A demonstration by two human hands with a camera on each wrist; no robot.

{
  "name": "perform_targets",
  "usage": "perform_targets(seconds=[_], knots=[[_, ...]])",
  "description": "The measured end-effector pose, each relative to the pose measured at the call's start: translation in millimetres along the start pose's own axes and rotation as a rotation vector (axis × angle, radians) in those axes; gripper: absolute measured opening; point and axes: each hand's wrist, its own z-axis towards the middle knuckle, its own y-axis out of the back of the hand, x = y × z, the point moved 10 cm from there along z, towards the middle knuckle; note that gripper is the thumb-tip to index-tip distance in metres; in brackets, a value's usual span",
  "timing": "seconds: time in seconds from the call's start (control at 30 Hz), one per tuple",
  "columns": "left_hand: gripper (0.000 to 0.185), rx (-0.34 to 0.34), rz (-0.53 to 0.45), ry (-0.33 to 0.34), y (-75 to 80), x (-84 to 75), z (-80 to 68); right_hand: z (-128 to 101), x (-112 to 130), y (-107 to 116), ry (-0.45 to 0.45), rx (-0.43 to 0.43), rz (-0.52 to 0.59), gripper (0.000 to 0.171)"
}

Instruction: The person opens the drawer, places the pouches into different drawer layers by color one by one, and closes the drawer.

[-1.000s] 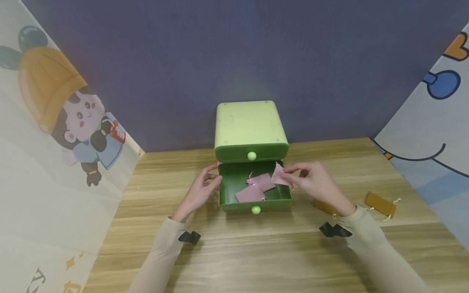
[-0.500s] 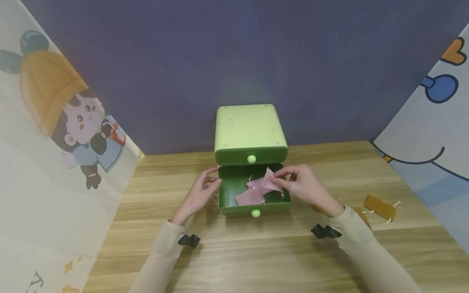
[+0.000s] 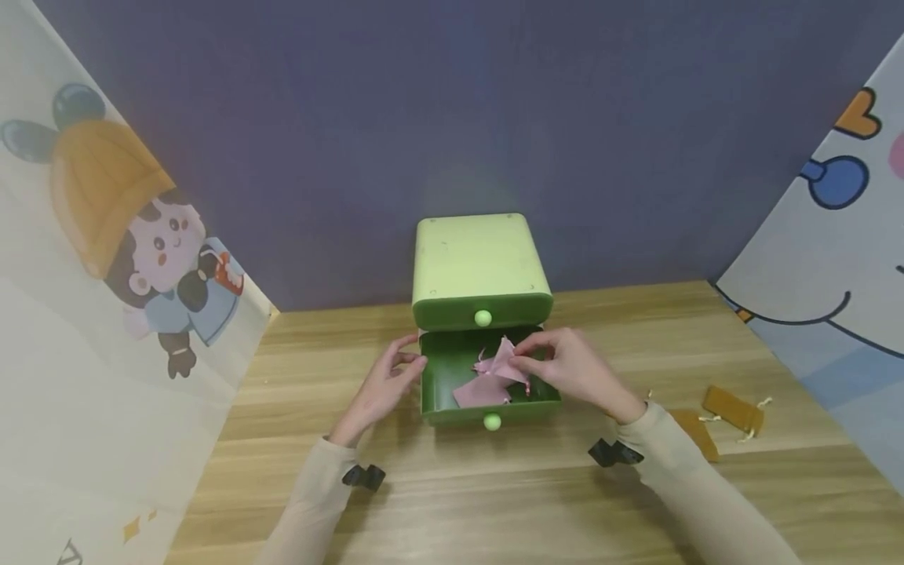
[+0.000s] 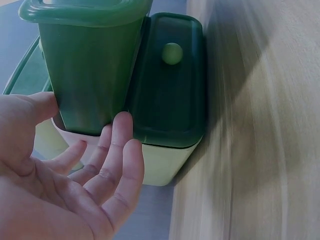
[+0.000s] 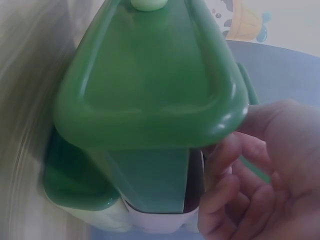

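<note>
A light green cabinet (image 3: 480, 255) has one dark green drawer (image 3: 439, 380) pulled out. My right hand (image 3: 568, 369) is over the drawer's right part and pinches a pink drawstring pouch (image 3: 505, 365) between thumb and fingers. Beneath that pouch, other pink pouches (image 3: 480, 391) lie on the drawer floor, partly covered. At the drawer's left side is my left hand (image 3: 381, 392); its thumb (image 4: 45, 105) lies near the upper edge and its fingers are loosely bent along the side wall. The right wrist view shows the drawer's front, and the held pouch is hidden there.
Two mustard drawstring pouches lie on the wooden table at the right: one farther out (image 3: 734, 410), one (image 3: 695, 433) partly behind my right sleeve. Another drawer (image 4: 167, 90) sits pushed in below the pulled-out one. A dark blue wall (image 3: 339, 157) stands behind the cabinet.
My right hand has moved left and inward over the drawer, bringing the pink pouch above the others. The left hand stays at the drawer's side. The head view has tilted up slightly.
</note>
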Motion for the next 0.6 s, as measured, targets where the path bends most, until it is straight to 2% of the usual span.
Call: perform_targets(seconds=[0.33, 0.6], knots=[[0.061, -0.009, -0.026, 0.001, -1.1, 2.7, 0.4, 2.0, 1.6, -5.1, 0.019, 0.008, 0.017, 0.008], [0.061, -0.013, -0.029, 0.006, -0.3, 3.7, 0.1, -1.8, 5.6, -0.6, 0.021, -0.022, 0.046, 0.010]])
